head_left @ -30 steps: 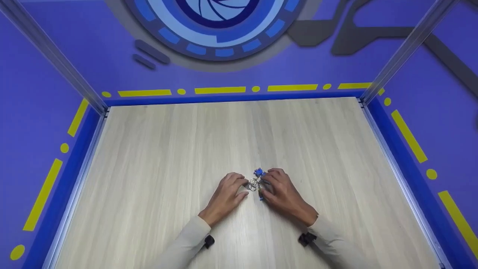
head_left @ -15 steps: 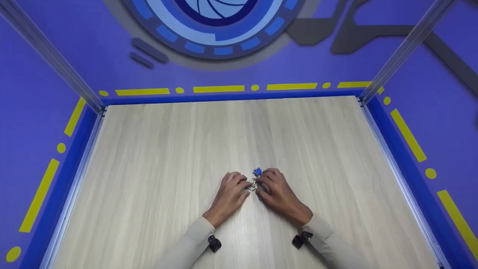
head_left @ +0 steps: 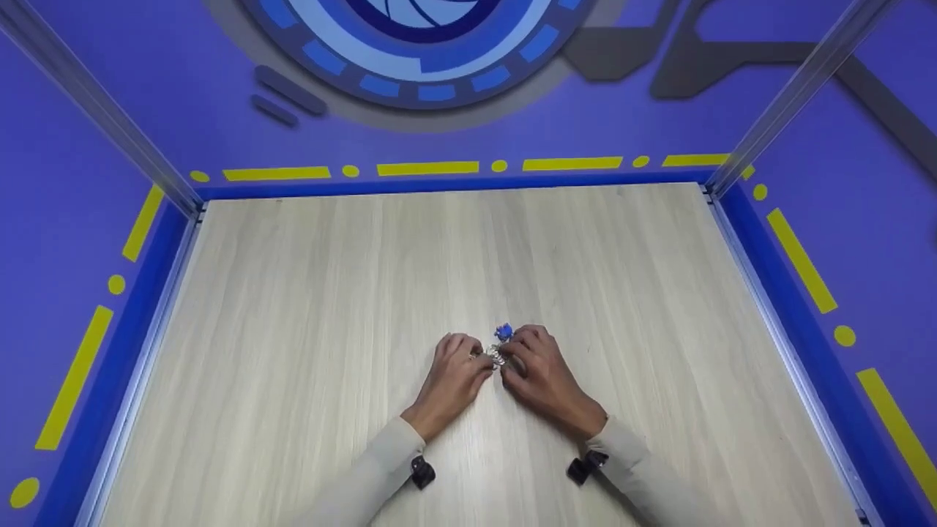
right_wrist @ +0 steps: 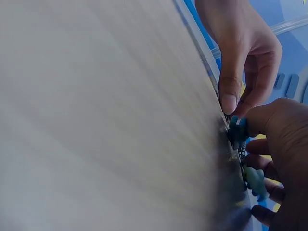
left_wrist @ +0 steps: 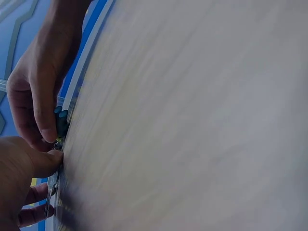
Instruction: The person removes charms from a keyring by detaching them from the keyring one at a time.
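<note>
A bunch of silver metal rings (head_left: 496, 356) lies between the two hands low over the table, with a small blue figurine charm (head_left: 504, 331) at its far side. My left hand (head_left: 450, 377) pinches the rings' left side; in the left wrist view, a flat silver key (left_wrist: 52, 181) shows between its thumb and fingers. My right hand (head_left: 549, 377) grips the keychain from the right. In the right wrist view, its thumb and fingertips are at a dark figurine charm with blue feet (right_wrist: 237, 132), and a pale green-blue figurine charm (right_wrist: 256, 180) lies by its other fingers.
The wood-grain table (head_left: 329, 293) spreads around both hands. Blue panels with yellow dashes (head_left: 428, 169) stand along its back and sides, with metal posts at the far corners. A black wrist camera (head_left: 422, 472) sits at the left sleeve, another (head_left: 587, 467) at the right.
The hands have drawn closer together around the rings. The left fingers have closed in on them, and the lower charm beneath the right hand has gone out of sight in the head view.
</note>
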A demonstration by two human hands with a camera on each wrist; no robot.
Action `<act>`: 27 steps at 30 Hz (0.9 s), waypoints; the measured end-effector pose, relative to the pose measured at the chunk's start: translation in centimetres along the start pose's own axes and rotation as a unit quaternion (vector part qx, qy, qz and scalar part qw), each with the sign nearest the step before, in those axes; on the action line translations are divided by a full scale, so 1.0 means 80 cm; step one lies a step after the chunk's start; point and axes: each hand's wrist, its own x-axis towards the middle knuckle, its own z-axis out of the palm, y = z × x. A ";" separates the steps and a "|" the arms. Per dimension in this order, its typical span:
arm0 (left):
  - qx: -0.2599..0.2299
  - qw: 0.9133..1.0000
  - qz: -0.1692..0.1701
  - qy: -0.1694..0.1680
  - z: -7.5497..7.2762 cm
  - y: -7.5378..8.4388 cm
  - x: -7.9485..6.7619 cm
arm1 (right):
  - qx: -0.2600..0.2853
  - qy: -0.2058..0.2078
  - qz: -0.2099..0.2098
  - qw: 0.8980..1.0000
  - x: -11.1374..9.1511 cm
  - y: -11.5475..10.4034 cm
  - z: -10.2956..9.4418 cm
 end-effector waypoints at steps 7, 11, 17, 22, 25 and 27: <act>0.051 0.998 -0.002 -0.040 -0.004 0.006 0.005 | -0.006 -0.002 0.019 1.000 0.002 -0.008 0.001; 0.114 0.990 0.018 -0.086 -0.009 0.007 0.010 | -0.011 0.004 0.020 1.000 0.002 -0.009 0.002; 0.176 0.974 0.046 -0.133 -0.014 0.005 0.012 | -0.016 0.006 0.020 1.000 0.001 -0.008 0.003; 0.189 0.971 0.063 -0.133 -0.015 0.002 0.011 | -0.015 -0.001 0.026 1.000 0.001 -0.010 0.002; 0.178 0.973 0.069 -0.133 -0.016 0.000 0.011 | -0.018 -0.005 0.028 0.999 0.002 -0.011 0.001; 0.153 0.977 0.065 -0.134 -0.017 -0.002 0.011 | -0.016 -0.009 0.028 0.999 0.002 -0.012 0.001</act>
